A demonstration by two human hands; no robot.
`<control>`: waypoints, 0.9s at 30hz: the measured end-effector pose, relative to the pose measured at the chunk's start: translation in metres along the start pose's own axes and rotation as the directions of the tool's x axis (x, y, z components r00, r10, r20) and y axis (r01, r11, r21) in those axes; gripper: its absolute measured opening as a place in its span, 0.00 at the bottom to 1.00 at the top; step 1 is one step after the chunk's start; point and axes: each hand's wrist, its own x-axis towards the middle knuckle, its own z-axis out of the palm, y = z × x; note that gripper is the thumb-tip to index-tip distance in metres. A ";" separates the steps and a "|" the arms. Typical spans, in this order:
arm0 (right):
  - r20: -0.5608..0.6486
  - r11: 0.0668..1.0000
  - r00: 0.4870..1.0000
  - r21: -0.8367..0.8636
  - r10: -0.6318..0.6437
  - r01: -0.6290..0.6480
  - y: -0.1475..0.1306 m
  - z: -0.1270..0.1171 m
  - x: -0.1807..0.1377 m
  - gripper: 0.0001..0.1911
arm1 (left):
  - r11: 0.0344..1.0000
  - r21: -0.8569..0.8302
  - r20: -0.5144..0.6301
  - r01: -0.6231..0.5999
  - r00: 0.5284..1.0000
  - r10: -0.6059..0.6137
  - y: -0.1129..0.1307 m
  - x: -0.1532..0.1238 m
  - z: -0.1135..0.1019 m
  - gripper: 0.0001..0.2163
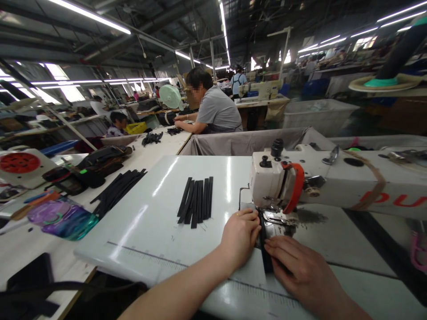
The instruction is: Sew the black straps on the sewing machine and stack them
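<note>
A white sewing machine (333, 178) with an orange guard stands on the white table (150, 222). A narrow black strap (266, 258) runs from under its presser foot toward me. My left hand (240, 235) rests curled beside the foot, fingers pressed on the left edge of the strap. My right hand (296, 266) lies on the table with fingers pressing the strap from the right. A small pile of black strips (196, 202) lies to the left of my hands.
More black strips (116, 191) and a black bag (100, 162) lie further left, with a purple and teal plastic item (63, 218) near the edge. A grey cloth bin (247, 141) stands behind the table. A person in grey (215, 109) works beyond it.
</note>
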 end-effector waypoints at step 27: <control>0.100 0.982 0.987 -0.155 0.125 -0.108 0.025 0.016 -0.001 0.19 | 0.996 -0.047 -0.015 0.070 0.997 -0.071 0.004 0.005 0.000 0.08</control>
